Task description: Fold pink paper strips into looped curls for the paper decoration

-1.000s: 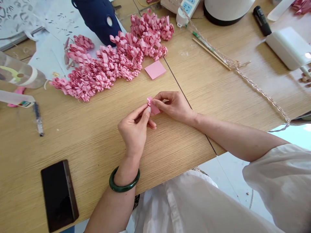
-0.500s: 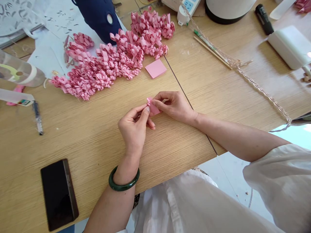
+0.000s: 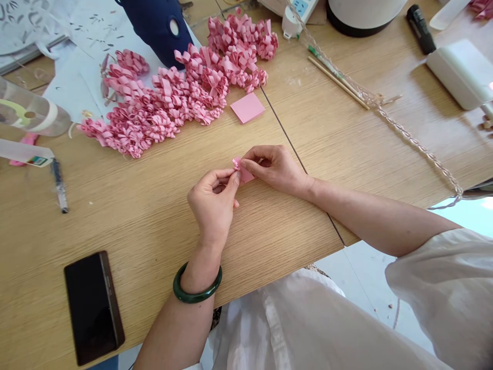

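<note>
A small pink paper piece (image 3: pixel 246 176) with curled strips at its upper left end is between my two hands, just above the wooden table (image 3: pixel 154 221). My left hand (image 3: pixel 215 198) pinches its curled end between thumb and index finger. From the right, my right hand (image 3: pixel 275 167) pinches the flat part near its upper edge. Beyond the hands lies a flat pink paper stack (image 3: pixel 247 108). Many curled pink paper flowers (image 3: pixel 165 105) are heaped to the left of that stack.
A black phone (image 3: pixel 93 308) lies at the near left, a pen (image 3: pixel 59 186) further back. Behind the flowers stands a dark blue object (image 3: pixel 156 28). At the right are thin sticks (image 3: pixel 339 83), a twisted cord (image 3: pixel 419 146), a white box (image 3: pixel 460 72) and a black marker (image 3: pixel 420 30).
The fingers of my left hand have curled in a little, and its thumb sits slightly further right on the pink paper. My right hand has hardly moved.
</note>
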A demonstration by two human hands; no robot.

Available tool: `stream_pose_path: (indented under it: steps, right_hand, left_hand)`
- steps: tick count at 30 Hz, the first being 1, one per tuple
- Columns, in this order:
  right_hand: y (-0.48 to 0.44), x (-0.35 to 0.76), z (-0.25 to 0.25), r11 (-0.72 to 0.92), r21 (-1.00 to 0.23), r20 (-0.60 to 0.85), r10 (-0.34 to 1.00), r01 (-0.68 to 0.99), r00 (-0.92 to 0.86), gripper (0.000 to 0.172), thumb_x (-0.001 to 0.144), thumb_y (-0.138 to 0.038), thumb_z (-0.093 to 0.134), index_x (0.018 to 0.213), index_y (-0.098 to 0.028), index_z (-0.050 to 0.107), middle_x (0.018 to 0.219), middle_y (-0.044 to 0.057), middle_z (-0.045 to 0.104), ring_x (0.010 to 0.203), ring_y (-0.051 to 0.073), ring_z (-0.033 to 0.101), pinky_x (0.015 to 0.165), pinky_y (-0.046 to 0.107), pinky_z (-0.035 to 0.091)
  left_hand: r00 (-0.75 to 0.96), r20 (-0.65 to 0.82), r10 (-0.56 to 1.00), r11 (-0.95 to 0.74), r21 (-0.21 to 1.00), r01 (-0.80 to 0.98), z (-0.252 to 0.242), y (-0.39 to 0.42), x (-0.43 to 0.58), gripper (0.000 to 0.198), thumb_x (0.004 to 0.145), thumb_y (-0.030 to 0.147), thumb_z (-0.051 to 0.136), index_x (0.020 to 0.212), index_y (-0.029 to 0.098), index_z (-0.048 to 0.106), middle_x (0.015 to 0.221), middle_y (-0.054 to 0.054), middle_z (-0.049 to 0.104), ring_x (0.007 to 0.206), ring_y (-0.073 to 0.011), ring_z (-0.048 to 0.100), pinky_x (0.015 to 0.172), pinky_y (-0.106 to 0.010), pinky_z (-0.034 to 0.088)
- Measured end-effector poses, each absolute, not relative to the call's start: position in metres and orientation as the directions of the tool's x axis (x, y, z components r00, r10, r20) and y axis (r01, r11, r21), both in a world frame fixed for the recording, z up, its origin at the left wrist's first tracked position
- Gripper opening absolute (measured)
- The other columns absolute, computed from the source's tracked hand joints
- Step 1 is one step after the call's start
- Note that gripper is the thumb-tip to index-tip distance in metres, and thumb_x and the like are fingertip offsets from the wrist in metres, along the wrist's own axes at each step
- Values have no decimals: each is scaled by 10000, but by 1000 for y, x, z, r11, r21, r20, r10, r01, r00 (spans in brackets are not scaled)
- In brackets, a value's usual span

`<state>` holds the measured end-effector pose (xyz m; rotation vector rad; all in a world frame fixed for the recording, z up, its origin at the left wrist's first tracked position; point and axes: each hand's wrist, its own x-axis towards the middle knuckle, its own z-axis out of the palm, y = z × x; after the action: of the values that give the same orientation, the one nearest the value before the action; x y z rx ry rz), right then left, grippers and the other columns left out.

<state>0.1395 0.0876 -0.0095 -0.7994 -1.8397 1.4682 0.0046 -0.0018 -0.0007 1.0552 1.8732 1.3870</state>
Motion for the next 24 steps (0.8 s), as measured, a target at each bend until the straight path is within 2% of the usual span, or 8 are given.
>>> stream_pose_path:
  steps: [7, 14, 19, 24]
  right_hand:
    - [88, 140, -9, 174, -983, 101, 772, 57, -627, 402, 939, -501, 645, 826, -118, 695, 739, 48, 729, 656, 113, 635, 628, 243, 505]
    - [86, 140, -11, 146, -989, 95, 759, 25, -645, 315, 950, -437, 638, 870, -138, 693, 755, 28, 734, 700, 122, 679, 662, 237, 539]
    - [86, 141, -8, 90, -996, 73, 737, -10, -672, 384, 931, -507, 653, 856, -133, 701, 743, 41, 740, 710, 132, 695, 678, 242, 559]
    - [85, 141, -6, -16, -997, 42, 708, -75, -705, 419, 907, -559, 663, 880, -141, 684, 755, 44, 759, 745, 153, 740, 702, 260, 595]
  left_hand:
    - [-489, -10, 872, 137, 965, 225, -2, -2, 3, 155, 792, 317, 801, 843, 184, 742, 731, -3, 747, 397, -50, 507, 338, -167, 323]
    - [-452, -23, 892, 130, 970, 207, -5, -2, 1, 207, 802, 374, 801, 851, 190, 721, 745, -11, 749, 448, -70, 549, 347, -175, 321]
    - [-448, -45, 893, 126, 980, 152, -2, -2, 0, 194, 798, 369, 809, 822, 199, 720, 710, -9, 727, 518, -95, 609, 353, -174, 313]
    - [-467, -35, 884, 132, 976, 175, -3, -1, -1, 211, 792, 367, 813, 770, 187, 706, 694, -13, 723, 523, -102, 618, 353, -169, 321]
